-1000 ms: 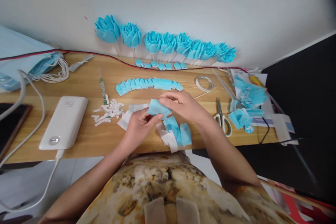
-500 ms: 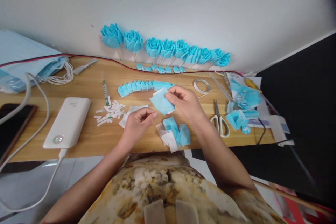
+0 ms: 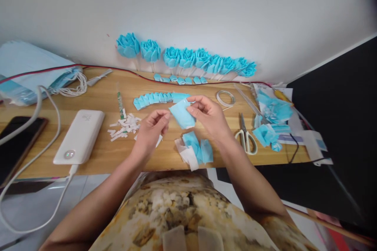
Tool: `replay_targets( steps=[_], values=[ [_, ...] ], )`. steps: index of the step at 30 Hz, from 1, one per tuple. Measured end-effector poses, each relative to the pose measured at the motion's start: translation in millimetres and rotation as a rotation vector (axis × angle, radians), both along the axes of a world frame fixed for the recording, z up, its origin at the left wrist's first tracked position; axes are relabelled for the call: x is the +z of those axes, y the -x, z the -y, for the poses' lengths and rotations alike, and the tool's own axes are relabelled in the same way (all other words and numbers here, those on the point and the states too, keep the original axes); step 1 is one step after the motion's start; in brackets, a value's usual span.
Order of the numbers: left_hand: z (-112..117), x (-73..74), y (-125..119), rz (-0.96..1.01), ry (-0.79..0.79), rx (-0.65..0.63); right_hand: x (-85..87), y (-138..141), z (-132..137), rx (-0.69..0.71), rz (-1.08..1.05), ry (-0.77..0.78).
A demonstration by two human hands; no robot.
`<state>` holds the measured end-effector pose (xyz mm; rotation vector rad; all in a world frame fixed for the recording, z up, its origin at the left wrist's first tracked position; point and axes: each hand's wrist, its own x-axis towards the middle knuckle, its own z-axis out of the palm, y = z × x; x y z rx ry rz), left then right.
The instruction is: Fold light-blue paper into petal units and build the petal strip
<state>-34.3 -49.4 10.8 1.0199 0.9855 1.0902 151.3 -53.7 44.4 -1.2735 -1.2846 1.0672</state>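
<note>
My right hand [image 3: 209, 117] pinches a small square of light blue paper [image 3: 180, 113] by its right edge, above the wooden table [image 3: 97, 156]. My left hand [image 3: 150, 130] is curled just left of the square, fingertips at its left edge. Whether they grip it I cannot tell. Below the hands lies a small pile of blue and white cut pieces [image 3: 194, 151]. Behind them a curved row of folded blue petals [image 3: 159, 98] lies on the table. A line of finished blue paper flowers [image 3: 182, 56] leans against the wall.
White scissors [image 3: 246, 135] and a roll of tape [image 3: 225, 97] lie right of my hands, with blue scraps [image 3: 272, 115] beyond. A white power bank [image 3: 80, 136], white paper shreds [image 3: 123, 126], cables and a phone [image 3: 11, 145] are on the left.
The hands came apart, leaving the blue square in my right hand, which raised it. My left hand then rose back to its left edge. The view shifted slightly.
</note>
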Motion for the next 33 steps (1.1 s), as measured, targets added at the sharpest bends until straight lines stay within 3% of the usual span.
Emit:
replay_targets(
  steps=[4,8,13,19,25,30,33],
  values=[
    [-1.0,8.3,2.4,-0.072,-0.119,0.135,-4.1,-3.3,2.1,-0.098,0.153,-0.092],
    [-3.3,16.9,-2.9,-0.194,-0.187,-0.012,-7.0,0.2,0.8,-0.130,0.309,-0.138],
    [-19.0,14.5,-12.8,-0.165,-0.120,-0.161,-8.0,-1.3,-2.6,-0.046,0.291,-0.144],
    [-45.4,6.6,-20.7,-0.044,-0.038,-0.165,-6.6,-7.0,-4.1,0.079,0.179,-0.117],
    [-66.2,7.3,-22.2,-0.079,-0.036,-0.162,-3.3,-17.6,-17.5,-0.111,0.349,-0.248],
    [-68.6,10.4,-23.0,-0.137,-0.087,-0.227,-10.1,-25.6,-35.7,0.061,0.333,-0.208],
    [-66.6,6.5,-23.1,-0.143,-0.084,-0.234,-21.4,-23.8,-39.4,0.076,0.287,-0.159]
  ],
)
